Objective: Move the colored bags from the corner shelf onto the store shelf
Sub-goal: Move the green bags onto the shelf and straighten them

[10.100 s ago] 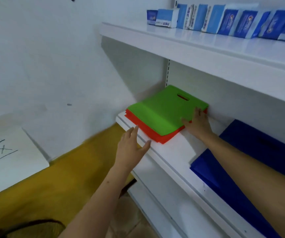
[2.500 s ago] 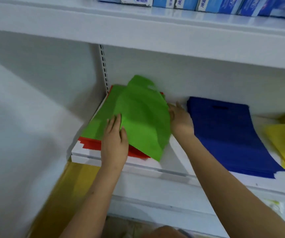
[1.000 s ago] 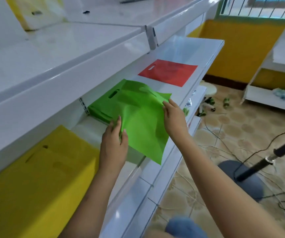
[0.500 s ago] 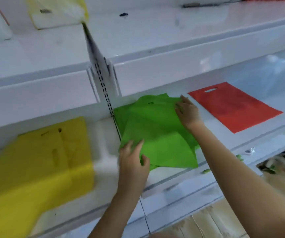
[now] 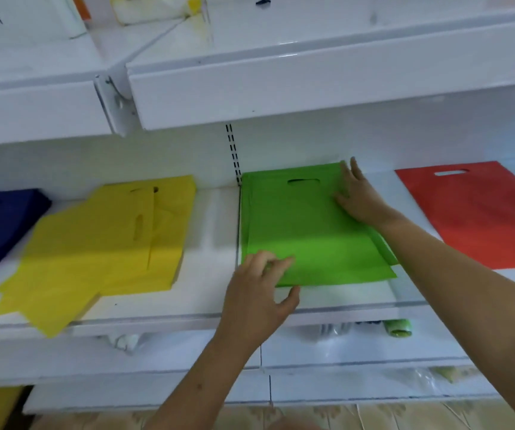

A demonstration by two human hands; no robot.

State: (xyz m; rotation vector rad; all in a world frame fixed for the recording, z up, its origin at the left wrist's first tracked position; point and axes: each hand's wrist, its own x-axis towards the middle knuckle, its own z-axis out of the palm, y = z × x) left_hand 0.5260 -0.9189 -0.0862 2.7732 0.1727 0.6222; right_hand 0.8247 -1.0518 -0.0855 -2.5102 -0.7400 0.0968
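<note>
A: Where are the bags?

B: On the store shelf [image 5: 194,308]: the yellow bags [image 5: 101,243] are fanned out, and the green bags [image 5: 309,231] lie flat beside the red bag [image 5: 479,212].

A: And the hands?

B: The right hand [image 5: 358,197] presses flat, fingers straight, on the green stack's far corner. The left hand [image 5: 259,293] rests on the near corner, fingers loose, gripping nothing.

A: Handling?

B: Probably light, limp and slippery. Pinch an edge or the handle slot [image 5: 303,181].

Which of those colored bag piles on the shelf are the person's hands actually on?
The green bags, between the yellow pile and the red bag. The right hand lies flat on their far right side; the left hand touches their near edge.
</note>
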